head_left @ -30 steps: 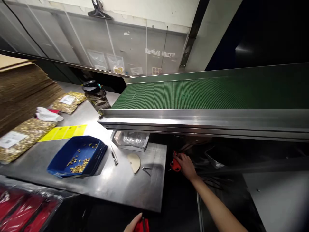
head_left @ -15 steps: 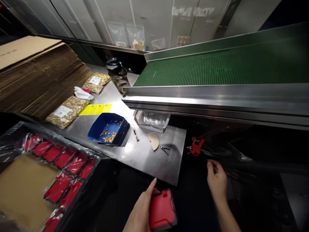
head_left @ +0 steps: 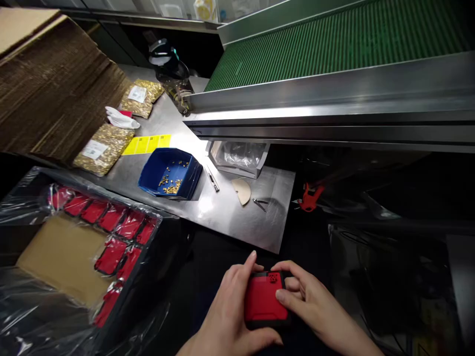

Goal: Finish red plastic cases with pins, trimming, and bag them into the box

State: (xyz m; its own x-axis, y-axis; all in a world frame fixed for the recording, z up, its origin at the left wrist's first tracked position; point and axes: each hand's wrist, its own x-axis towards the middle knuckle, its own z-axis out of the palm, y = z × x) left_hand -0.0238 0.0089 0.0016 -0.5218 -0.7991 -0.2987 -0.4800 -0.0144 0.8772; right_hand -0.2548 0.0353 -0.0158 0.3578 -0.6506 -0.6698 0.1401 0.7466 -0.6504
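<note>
A red-and-black plastic case [head_left: 261, 299], flat with rounded corners and a small cluster of raised dots near its top, is held low in front of me. My left hand [head_left: 230, 304] wraps its left side, with the thumb along the bottom edge. On the opposite side, my right hand [head_left: 306, 296] grips the upper right corner, its thumb lying on the red face. Beyond the hands is the metal table [head_left: 230, 222]. Small brass-coloured pieces [head_left: 172, 187] lie in a blue bin [head_left: 148, 170] there.
Left stands a dark plastic-lined box [head_left: 148, 277] with several red cases [head_left: 110, 256] around a cardboard sheet [head_left: 67, 257]. A green conveyor [head_left: 297, 44] overhangs the table. A penlike tool [head_left: 212, 179], beige part-disc [head_left: 243, 192] and small pliers [head_left: 260, 202] lie there; red-handled cutters [head_left: 310, 198] are beyond its edge.
My right hand has come left from beside the table and taken hold of the case's right side. My left hand still holds the case. The view has tilted downward.
</note>
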